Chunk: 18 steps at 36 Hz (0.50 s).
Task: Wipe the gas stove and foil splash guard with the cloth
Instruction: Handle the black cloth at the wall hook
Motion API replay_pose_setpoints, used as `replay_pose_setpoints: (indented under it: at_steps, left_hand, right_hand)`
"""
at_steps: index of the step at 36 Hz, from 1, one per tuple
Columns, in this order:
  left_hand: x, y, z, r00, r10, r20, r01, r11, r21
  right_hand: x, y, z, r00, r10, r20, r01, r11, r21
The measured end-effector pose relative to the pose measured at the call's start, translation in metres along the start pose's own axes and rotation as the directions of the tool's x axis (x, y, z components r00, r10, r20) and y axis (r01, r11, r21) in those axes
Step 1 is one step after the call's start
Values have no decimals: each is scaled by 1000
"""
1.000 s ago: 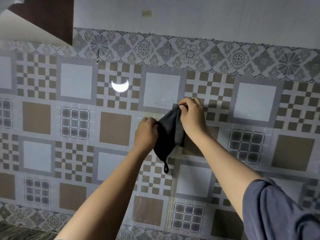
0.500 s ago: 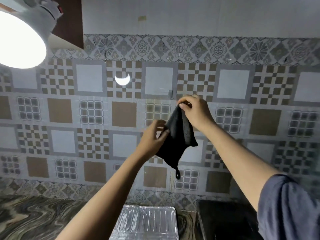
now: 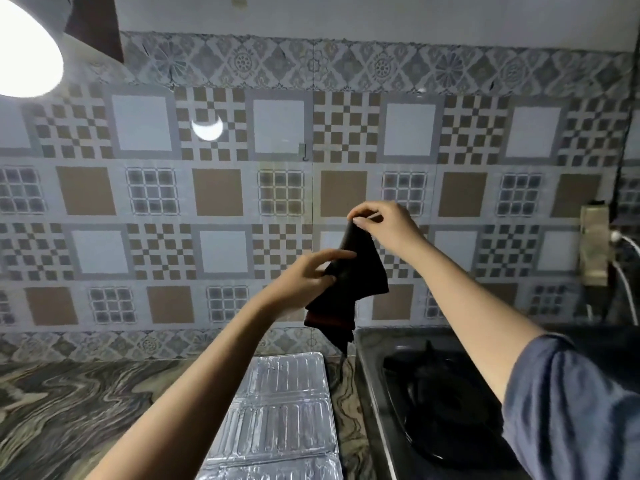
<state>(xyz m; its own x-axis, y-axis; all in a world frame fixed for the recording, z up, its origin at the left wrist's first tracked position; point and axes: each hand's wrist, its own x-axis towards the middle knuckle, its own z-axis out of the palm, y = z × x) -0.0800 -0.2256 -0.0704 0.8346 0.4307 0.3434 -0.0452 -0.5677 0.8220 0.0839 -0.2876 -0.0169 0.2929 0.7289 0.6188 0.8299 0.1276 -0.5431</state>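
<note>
A dark cloth (image 3: 360, 278) hangs in the air in front of the tiled wall, its loop dangling at the bottom. My right hand (image 3: 388, 226) pinches its top corner. My left hand (image 3: 304, 282) holds its left edge lower down, fingers partly spread. Below them, the black gas stove (image 3: 440, 403) sits at the lower right with a burner grate visible. A folded silver foil splash guard (image 3: 287, 410) lies flat on the counter just left of the stove.
A marbled countertop (image 3: 86, 410) stretches to the left. The patterned tile wall (image 3: 214, 192) stands behind. A bright lamp (image 3: 24, 50) glares at the top left. A socket box with white cables (image 3: 595, 247) hangs on the wall at the right.
The view has tilted downward, bringing the stove and foil guard into sight. Both hands have lowered with the cloth, and my left hand has shifted its grip along the cloth's edge.
</note>
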Motion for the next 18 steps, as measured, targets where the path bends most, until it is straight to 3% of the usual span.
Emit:
replay_pose_setpoints:
  at_steps: [4,11,18]
  left_hand:
    - [-14,-3,4,999,-32,-8,31,985,-169]
    - [-30,-18,12,991,-52,-120,-7,896,-444]
    - [-35,-26,17,971,-27,-239,-124,796,-592]
  right_hand:
    - [-17,10,9,996,71,-47,-64,988,144]
    - [-63,15,31,997,51,-63,-34,966,256]
    - [-106,15,56,990,31,141,-91,891,445]
